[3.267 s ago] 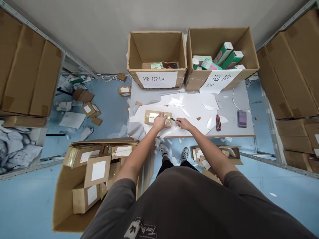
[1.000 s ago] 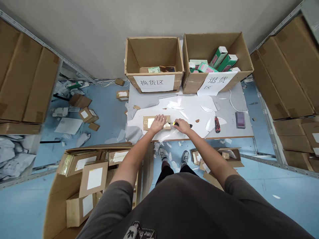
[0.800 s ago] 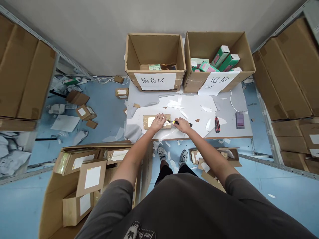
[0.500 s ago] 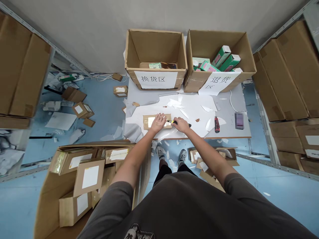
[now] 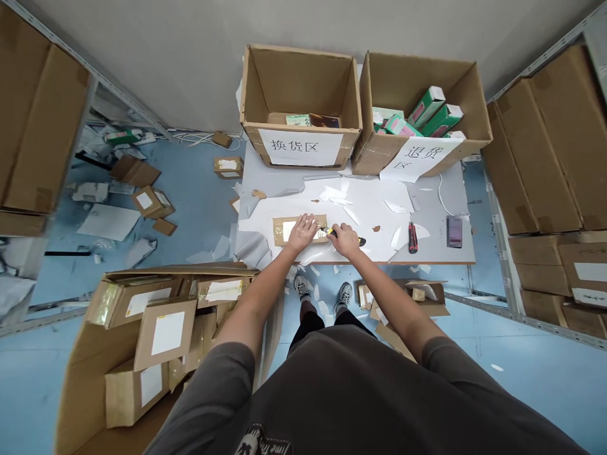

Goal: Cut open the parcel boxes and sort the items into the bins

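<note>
A small taped cardboard box (image 5: 279,234) with a white label lies on the white-covered table (image 5: 427,196), close to its front edge. My left hand (image 5: 302,232) rests flat on top of the box, fingers stretched out and pointing away from me. In my right hand (image 5: 344,240) is a yellow and black utility knife (image 5: 362,241), gripped with the fingers wrapped round it. Its tip meets the right part of the box, near the label; the exact contact of the blade is too small to tell.
Behind stand two open cartons (image 5: 303,148) (image 5: 422,155) with paper signs; green boxes fill the right one. A red and black tool (image 5: 412,238) and a phone (image 5: 454,232) lie at right. Paper scraps (image 5: 334,195) litter the table. A large carton (image 5: 76,379) of parcels stands at lower left.
The camera view has shifted slightly. Both hands keep nearly the same place on the box, with the knife still at its right part.
</note>
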The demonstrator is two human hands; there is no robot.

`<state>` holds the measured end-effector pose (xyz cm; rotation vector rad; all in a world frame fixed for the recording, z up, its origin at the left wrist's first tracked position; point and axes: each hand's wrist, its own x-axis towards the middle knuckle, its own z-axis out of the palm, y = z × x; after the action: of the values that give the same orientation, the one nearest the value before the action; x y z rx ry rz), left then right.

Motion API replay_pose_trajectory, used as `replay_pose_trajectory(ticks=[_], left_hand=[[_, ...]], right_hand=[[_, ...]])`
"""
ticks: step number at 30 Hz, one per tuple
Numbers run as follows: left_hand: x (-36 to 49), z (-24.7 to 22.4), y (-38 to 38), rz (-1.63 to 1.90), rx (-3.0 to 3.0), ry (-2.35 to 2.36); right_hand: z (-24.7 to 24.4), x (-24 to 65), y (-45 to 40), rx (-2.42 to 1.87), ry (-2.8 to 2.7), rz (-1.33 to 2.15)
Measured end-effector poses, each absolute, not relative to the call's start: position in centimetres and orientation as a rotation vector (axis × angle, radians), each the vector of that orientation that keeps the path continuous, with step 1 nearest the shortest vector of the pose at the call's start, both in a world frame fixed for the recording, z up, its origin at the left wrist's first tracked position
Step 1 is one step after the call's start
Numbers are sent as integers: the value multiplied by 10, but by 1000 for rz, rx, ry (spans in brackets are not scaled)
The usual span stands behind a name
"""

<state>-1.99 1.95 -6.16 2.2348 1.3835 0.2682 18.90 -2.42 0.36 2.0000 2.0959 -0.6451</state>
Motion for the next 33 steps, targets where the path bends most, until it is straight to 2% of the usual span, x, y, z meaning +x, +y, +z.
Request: replay_pose_trajectory(ticks=[8, 20, 27, 33], left_hand=[[-21, -60, 20, 249, 2219, 1379], [-23, -67, 22, 253, 2229, 1391], [-26, -95, 24, 559, 2315, 1332], [-27, -102, 23, 568, 2340, 1333]], right_hand=[[4, 190, -32, 2060, 2072, -630], [12, 231, 4, 1774, 2298, -751], [1, 257, 25, 1639, 2457, -820], [-2, 256, 31, 1564, 2483, -811]])
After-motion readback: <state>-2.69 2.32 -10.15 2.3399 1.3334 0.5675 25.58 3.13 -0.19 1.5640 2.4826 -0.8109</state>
